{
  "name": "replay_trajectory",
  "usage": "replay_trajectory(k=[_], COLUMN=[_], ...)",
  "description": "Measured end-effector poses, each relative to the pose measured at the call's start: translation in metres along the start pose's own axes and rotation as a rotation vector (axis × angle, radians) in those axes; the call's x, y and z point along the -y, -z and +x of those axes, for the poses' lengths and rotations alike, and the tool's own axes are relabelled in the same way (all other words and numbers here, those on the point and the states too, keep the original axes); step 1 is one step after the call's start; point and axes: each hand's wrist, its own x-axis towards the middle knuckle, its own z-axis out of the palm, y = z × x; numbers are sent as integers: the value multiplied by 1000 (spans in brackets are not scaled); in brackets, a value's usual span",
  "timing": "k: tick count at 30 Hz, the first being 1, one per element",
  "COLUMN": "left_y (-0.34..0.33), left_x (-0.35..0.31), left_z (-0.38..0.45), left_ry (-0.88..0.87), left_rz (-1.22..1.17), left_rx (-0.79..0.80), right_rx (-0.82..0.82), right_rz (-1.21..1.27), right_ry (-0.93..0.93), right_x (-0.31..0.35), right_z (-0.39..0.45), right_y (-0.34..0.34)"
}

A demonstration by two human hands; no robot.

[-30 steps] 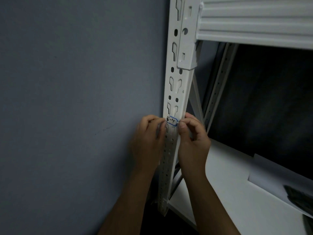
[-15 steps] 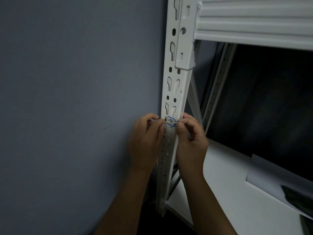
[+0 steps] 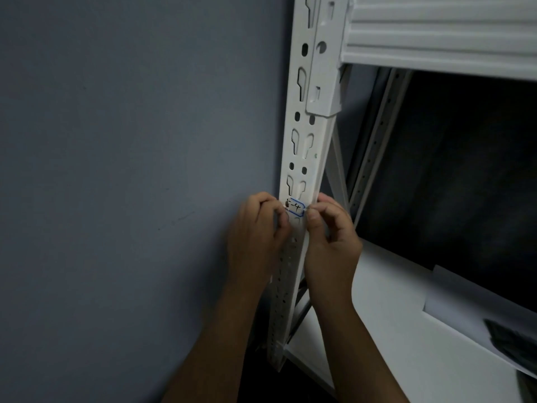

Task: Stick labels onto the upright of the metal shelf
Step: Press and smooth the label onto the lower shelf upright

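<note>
Grey-blue wall, occupying the left half of the view, plain and dimly lit. Left hand, fingers curled beside the left edge of the upright, its grip pinching the left end of the label against the metal. Label, small and white with a blue border and handwritten marks ending in "4", lying across the front face of the upright just below a pair of keyhole slots, held at both ends. Upright, white metal, perforated with keyhole slots and round holes, running from the top of the view down to its foot near the bottom. Right hand, fingers curled, thumb and forefinger pinching the right end of the label at the upright's right edge. Beam, white and ribbed, hooked into the upright at the top right. Lower shelf, white, carrying a sheet of paper near the right border.
</note>
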Motion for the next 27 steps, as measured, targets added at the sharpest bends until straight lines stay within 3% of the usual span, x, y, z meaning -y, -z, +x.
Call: replay_trajectory(k=[8,15,22,27], left_y=[4,4,6,4], left_x=[6,7,7,4], left_z=[-5,-4,-6,-1], left_ry=[138,23,-117,-102], left_rz=[-124,-226,-68,31], left_rx=[-29,-34,-47,-42], right_rx=[-23,-20,-22,-32], right_rz=[33,44,39,4], right_ry=[-4,-10,-10,-23], right_x=[1,3,2,-1], right_z=[-1,-1,-1,-1], right_y=[-2,-2,-2,-2])
